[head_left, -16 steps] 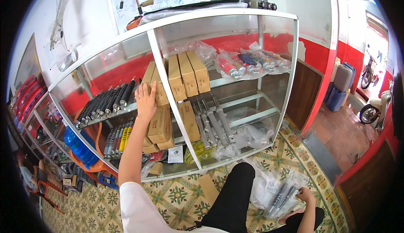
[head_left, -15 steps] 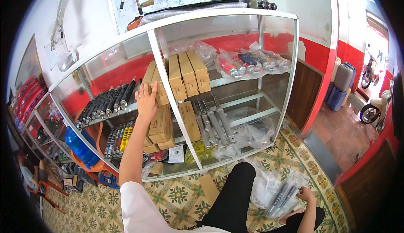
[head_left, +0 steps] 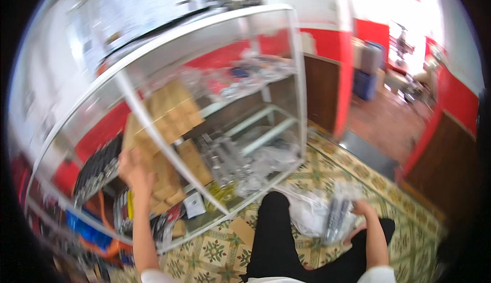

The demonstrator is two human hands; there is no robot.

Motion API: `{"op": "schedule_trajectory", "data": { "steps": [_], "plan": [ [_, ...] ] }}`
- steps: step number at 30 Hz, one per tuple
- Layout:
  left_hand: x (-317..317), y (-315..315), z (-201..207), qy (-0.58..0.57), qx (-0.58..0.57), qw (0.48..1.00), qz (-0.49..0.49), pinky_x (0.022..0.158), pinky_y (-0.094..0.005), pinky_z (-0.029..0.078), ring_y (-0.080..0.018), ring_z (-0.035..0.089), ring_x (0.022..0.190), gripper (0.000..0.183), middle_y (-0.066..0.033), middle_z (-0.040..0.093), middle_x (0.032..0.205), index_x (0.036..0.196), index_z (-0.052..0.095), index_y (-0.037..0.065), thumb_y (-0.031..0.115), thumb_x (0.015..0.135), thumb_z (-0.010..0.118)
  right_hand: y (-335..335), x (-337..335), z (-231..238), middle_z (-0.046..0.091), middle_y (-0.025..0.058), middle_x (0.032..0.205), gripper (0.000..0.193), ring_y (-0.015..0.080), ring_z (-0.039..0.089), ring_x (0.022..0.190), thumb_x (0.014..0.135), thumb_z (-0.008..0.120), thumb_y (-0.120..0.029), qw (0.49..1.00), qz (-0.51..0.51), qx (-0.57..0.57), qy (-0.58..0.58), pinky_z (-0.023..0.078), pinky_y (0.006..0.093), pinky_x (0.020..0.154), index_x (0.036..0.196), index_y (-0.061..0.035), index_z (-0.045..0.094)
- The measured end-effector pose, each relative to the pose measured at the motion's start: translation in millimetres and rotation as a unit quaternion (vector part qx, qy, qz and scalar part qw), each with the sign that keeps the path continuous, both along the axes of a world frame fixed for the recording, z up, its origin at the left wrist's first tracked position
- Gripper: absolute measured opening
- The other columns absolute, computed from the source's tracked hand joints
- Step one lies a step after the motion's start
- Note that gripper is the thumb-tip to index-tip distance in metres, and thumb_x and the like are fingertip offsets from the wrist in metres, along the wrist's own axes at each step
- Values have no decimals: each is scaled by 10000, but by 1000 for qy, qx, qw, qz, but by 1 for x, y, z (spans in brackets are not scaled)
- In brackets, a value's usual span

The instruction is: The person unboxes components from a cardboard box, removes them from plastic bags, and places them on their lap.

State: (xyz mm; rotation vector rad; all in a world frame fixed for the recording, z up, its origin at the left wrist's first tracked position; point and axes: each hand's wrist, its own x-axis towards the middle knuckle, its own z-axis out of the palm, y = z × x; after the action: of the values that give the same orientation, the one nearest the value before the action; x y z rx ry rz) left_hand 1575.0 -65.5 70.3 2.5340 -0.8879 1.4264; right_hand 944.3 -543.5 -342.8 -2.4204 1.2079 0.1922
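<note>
My left hand (head_left: 135,170) is at the left side of the stacked brown cardboard boxes (head_left: 176,106) in the glass display cabinet. Motion smears its fingers, so I cannot tell whether it touches a box. Down at the right, my right hand (head_left: 362,209) is closed on the edge of a clear plastic bag of dark shock absorbers (head_left: 333,219), low over the tiled floor beside my knee. Crumpled clear plastic (head_left: 308,214) lies to the left of that bag.
The white-framed cabinet (head_left: 303,104) also holds black shock absorbers (head_left: 97,173), silver fork tubes (head_left: 220,163) and plastic-wrapped parts (head_left: 250,76). A flat cardboard piece (head_left: 242,232) lies on the floor. A doorway with stacked containers (head_left: 367,71) is at the right.
The view has swung right, so the cabinet sits farther left and the picture is blurred. My left hand has come lower along the boxes. My right hand stays at the bag.
</note>
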Motion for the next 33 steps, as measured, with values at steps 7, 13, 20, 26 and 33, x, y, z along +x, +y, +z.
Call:
{"op": "schedule_trajectory", "data": {
  "steps": [7, 13, 20, 26, 33],
  "plan": [
    [99, 59, -66, 451, -549, 598, -371, 1064, -428, 405, -323, 401, 1325, 873, -229, 350, 1458, 1474, 258, 15, 333, 824, 746, 19, 59, -1, 646, 202, 1147, 521, 371, 611, 1070, 761, 724, -348, 999, 8, 35, 17, 499, 467, 892, 1168, -40, 616],
    [139, 57, -55, 625, -599, 285, -412, 1004, -362, 484, -283, 524, 1217, 639, -182, 486, 1367, 1418, 396, 40, 459, 955, 534, 24, 42, 13, 651, 214, 1122, 523, 382, 615, 1056, 773, 714, -341, 999, -3, 35, 18, 502, 462, 892, 1185, -38, 606],
    [205, 49, -74, 671, -571, 222, -416, 922, -355, 548, -274, 607, 1085, 492, -174, 568, 1235, 1372, 435, 14, 322, 991, 479, 30, 48, 19, 634, 214, 1170, 535, 369, 603, 1096, 776, 700, -352, 997, -20, 58, 35, 499, 444, 922, 1201, -45, 595],
    [151, 50, -73, 689, -564, 136, -434, 837, -340, 567, -240, 637, 988, 437, -136, 596, 1129, 1294, 492, 25, 305, 961, 522, 27, 51, 15, 622, 201, 1210, 565, 371, 597, 1108, 787, 702, -366, 998, -9, 55, 23, 500, 451, 919, 1236, -45, 579],
    [96, 31, -82, 659, -525, 90, -532, 951, -346, 504, -255, 586, 1118, 498, -161, 538, 1280, 1353, 449, 20, 308, 958, 543, 20, 41, -2, 673, 167, 1117, 577, 344, 631, 1044, 798, 688, -429, 997, 11, 70, 17, 502, 428, 892, 1239, -68, 600]
  ]
}}
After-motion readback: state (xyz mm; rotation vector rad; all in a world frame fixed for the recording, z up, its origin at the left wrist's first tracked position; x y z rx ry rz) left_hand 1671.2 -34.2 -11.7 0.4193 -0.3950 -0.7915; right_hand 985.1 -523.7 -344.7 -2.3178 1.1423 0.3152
